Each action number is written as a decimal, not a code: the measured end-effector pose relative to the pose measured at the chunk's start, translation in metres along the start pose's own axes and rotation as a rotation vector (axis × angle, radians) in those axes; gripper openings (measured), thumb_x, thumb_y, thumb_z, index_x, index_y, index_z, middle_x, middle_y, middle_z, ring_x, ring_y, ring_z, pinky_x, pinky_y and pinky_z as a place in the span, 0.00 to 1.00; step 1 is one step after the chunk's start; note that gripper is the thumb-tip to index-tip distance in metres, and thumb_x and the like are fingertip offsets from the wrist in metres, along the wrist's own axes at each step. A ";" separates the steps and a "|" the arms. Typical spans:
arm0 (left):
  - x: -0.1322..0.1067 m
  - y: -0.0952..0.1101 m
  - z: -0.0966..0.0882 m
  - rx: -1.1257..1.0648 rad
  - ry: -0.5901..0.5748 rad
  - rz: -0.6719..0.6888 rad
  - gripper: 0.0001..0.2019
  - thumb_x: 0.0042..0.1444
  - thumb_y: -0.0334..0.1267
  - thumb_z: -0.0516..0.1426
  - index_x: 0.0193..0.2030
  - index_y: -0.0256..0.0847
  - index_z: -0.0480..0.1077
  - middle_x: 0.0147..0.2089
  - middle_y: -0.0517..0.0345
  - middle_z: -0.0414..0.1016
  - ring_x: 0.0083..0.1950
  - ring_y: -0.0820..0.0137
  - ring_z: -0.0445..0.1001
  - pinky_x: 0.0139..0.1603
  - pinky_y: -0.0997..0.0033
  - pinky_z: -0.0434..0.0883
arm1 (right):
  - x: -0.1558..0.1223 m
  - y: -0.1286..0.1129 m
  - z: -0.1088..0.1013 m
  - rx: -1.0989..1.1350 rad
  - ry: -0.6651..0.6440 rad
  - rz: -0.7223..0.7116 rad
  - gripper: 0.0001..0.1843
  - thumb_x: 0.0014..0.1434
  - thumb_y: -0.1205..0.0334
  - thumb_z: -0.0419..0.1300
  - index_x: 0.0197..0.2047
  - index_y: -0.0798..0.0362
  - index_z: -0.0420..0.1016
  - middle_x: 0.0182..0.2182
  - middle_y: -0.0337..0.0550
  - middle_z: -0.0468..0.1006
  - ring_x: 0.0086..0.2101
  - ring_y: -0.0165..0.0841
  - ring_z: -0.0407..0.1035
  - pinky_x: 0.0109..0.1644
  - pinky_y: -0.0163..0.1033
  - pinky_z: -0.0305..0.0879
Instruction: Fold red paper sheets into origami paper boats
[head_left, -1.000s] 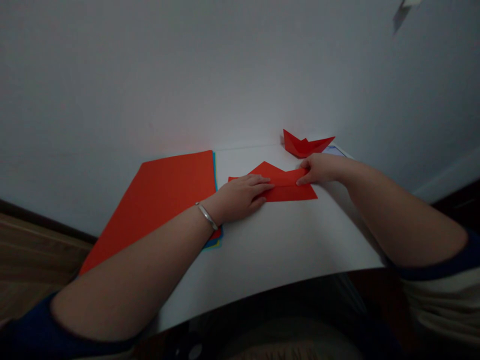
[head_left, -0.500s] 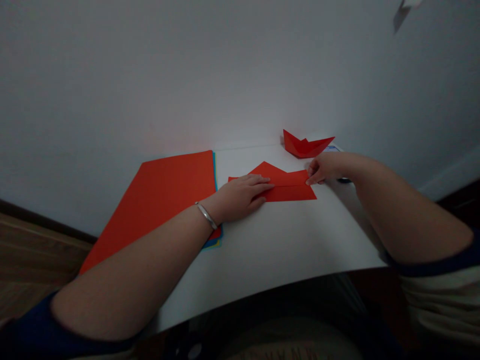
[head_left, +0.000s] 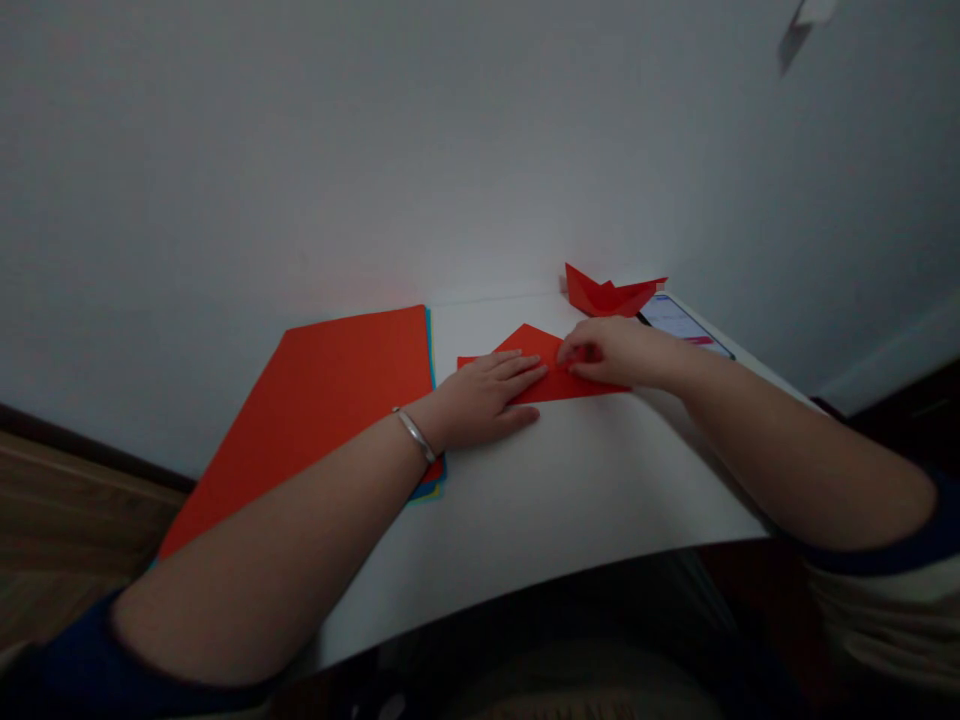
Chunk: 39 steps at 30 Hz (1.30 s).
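A piece of folded red paper (head_left: 528, 338) lies on the white table, with a pointed peak at the back and a straight band along the front. My left hand (head_left: 487, 393) lies flat across its left part, fingers stretched out and pressing it down. Bent fingers and thumb of my right hand (head_left: 600, 352) close on the paper near its middle, just right of my left fingertips. The right hand hides much of the paper's right half. Behind it stands a folded red paper boat (head_left: 611, 293).
A stack of coloured paper with an orange-red sheet (head_left: 345, 385) on top lies at the left, blue and yellow edges showing beneath. A phone (head_left: 686, 325) with a lit screen lies at the back right. The white table (head_left: 540, 500) meets a pale wall (head_left: 450, 150) behind.
My right hand has moved left from the paper's right end to near its middle, uncovering the phone. My left hand stays on the paper, its thumb slightly further out.
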<state>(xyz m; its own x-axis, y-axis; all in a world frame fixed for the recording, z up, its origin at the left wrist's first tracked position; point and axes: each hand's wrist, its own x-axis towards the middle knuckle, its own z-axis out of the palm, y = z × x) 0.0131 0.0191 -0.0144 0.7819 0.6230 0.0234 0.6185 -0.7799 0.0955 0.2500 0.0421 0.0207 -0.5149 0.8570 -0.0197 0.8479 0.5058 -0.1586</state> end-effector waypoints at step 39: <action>0.007 0.023 -0.014 0.250 0.127 -0.120 0.23 0.67 0.51 0.48 0.54 0.34 0.70 0.54 0.43 0.74 0.53 0.55 0.71 0.49 0.57 0.70 | -0.001 -0.020 0.005 -0.437 0.045 -0.037 0.16 0.63 0.69 0.50 0.39 0.57 0.81 0.39 0.55 0.80 0.37 0.40 0.73 0.35 0.41 0.60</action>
<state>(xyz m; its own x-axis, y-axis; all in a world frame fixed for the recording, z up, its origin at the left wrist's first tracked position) 0.0316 0.0060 0.0020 0.6958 0.7019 0.1523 0.7183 -0.6810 -0.1425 0.2330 0.0311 0.0191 -0.5483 0.8360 0.0228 0.8075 0.5221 0.2747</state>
